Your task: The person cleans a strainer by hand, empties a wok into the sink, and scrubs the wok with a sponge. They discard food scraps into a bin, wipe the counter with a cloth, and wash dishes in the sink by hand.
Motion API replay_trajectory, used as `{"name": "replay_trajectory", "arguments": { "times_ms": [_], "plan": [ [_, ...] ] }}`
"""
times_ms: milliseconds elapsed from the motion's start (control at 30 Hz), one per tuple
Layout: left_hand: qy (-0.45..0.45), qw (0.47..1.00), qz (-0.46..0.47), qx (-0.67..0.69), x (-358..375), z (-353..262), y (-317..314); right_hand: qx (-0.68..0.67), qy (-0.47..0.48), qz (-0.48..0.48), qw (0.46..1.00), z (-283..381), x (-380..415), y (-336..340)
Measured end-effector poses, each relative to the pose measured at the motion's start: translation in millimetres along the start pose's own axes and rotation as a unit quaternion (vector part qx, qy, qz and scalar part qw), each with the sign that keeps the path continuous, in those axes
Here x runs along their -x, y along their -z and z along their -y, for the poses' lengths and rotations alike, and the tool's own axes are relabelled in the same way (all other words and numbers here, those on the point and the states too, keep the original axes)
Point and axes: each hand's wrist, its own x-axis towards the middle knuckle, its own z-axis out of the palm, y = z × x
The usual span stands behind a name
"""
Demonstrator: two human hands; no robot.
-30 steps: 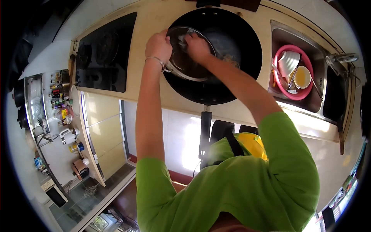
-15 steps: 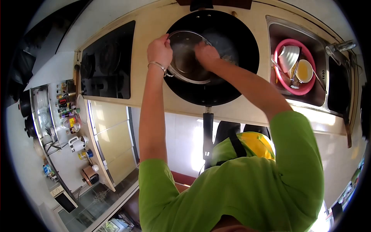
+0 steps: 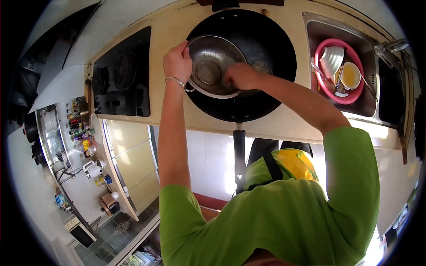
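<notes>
A metal colander [image 3: 207,72] with a perforated bottom is tilted over a large black wok [image 3: 277,40]. My left hand [image 3: 178,61] grips its rim on the left side, fingers wrapped over the edge. Inside the colander, near its right rim, is my right hand [image 3: 242,76], with the fingers curled together. Whatever those fingers hold, if anything, is hidden. Just beyond the right hand, some pale food [image 3: 262,67] lies in the wok, partly covered by the hand and forearm. The wok's handle [image 3: 239,155] points towards my body.
To the right is a steel sink [image 3: 310,29] holding a pink basin [image 3: 317,84] with a white bowl [image 3: 332,60], a yellowish bowl [image 3: 350,78] and utensils. A black cooktop [image 3: 124,75] lies on the left. Bottles and a white kettle [image 3: 93,169] stand farther left.
My right hand has moved slightly right and down inside the colander, uncovering more of its bottom. My left hand keeps its hold on the rim. The view has shifted a little.
</notes>
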Motion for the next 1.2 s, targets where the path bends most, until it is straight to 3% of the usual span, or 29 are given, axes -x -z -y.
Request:
{"name": "replay_trajectory", "arguments": {
  "times_ms": [33, 67, 133, 200, 267, 300, 367, 433, 467, 533, 567, 633, 667, 733, 767, 833, 867, 933, 1000, 1067, 1133, 1200],
  "plan": [
    [-0.010, 1.000, 0.009, -0.005, -3.5, -1.6, -0.6, 0.153, -0.065, -0.028, 0.986, -7.8, -3.5, 4.1],
    [-0.017, 1.000, 0.021, -0.011, -3.1, -2.1, 0.1, 0.151, -0.064, -0.025, 0.986, -11.8, -11.3, 3.6],
    [-0.019, 1.000, 0.024, -0.006, -4.4, -3.8, 0.5, 0.212, -0.028, -0.239, 0.947, -15.5, -36.9, -0.2],
    [-0.019, 0.999, 0.027, -0.002, -3.1, -3.1, -0.7, 0.025, -0.048, -0.356, 0.933, -4.6, -62.6, -9.2],
    [-0.015, 1.000, 0.021, 0.017, -1.8, -0.6, -0.5, -0.082, 0.086, -0.415, 0.902, 25.6, -71.0, -15.6],
    [-0.016, 0.999, 0.023, 0.015, 1.0, -0.7, 1.6, -0.086, 0.085, -0.416, 0.901, 33.4, -63.0, -20.7],
    [-0.028, 1.000, 0.009, 0.003, 4.3, -2.3, 6.6, -0.263, 0.110, -0.241, 0.928, 44.6, -43.7, -28.3],
    [-0.035, 0.999, 0.002, 0.026, 5.1, 5.2, 4.6, -0.248, 0.113, -0.076, 0.959, 33.4, -13.3, -24.9],
    [-0.038, 0.998, -0.006, 0.048, 6.0, 9.9, 3.2, -0.250, 0.109, -0.078, 0.959, 25.9, -2.9, -18.3],
    [-0.042, 0.998, -0.002, 0.038, 1.3, 9.4, 3.4, 0.017, -0.041, 0.082, 0.996, 18.7, 8.1, 8.9],
    [-0.045, 0.999, 0.004, 0.027, 1.4, 9.7, 3.7, 0.011, -0.043, 0.083, 0.996, 12.6, 4.9, 4.2],
    [-0.044, 0.998, 0.010, 0.035, -5.3, 12.9, 2.3, 0.302, -0.020, -0.111, 0.947, -5.2, -11.9, 0.6],
    [-0.038, 0.998, 0.022, 0.041, -3.8, 15.3, 1.6, 0.297, -0.021, -0.109, 0.948, -11.2, -23.0, -2.6],
    [-0.030, 0.998, 0.025, 0.043, -4.5, 5.3, 4.1, 0.201, -0.016, -0.266, 0.943, -10.3, -49.7, -1.7],
    [-0.021, 0.998, 0.030, 0.043, -2.1, 2.4, 5.1, 0.196, -0.017, -0.262, 0.945, -3.0, -59.4, -6.6],
    [-0.017, 0.998, 0.020, 0.050, 0.9, 3.7, 2.6, -0.069, -0.034, -0.374, 0.924, 15.9, -75.5, -7.2],
    [-0.015, 0.998, 0.013, 0.055, 3.3, 4.5, 3.7, -0.073, -0.034, -0.373, 0.924, 25.8, -75.5, -13.0],
    [0.036, 0.997, 0.028, 0.055, 8.5, -5.7, 9.0, -0.256, 0.051, -0.272, 0.926, 45.6, -68.8, -23.2],
    [0.083, 0.994, 0.042, 0.061, 8.6, -5.7, 9.5, -0.278, 0.089, -0.102, 0.951, 40.5, -42.2, -28.6],
    [-0.061, 0.997, -0.010, 0.041, 10.9, 7.7, 3.9, -0.164, 0.153, -0.001, 0.975, 20.0, -20.8, -29.1],
    [-0.106, 0.994, -0.010, -0.009, 10.3, -0.8, 8.7, -0.037, 0.075, 0.080, 0.993, 2.7, 2.3, -7.5],
    [-0.150, 0.987, -0.008, -0.061, 11.5, -13.2, 15.7, 0.108, 0.037, 0.047, 0.992, -9.9, 10.7, 16.4]
  ]
}}
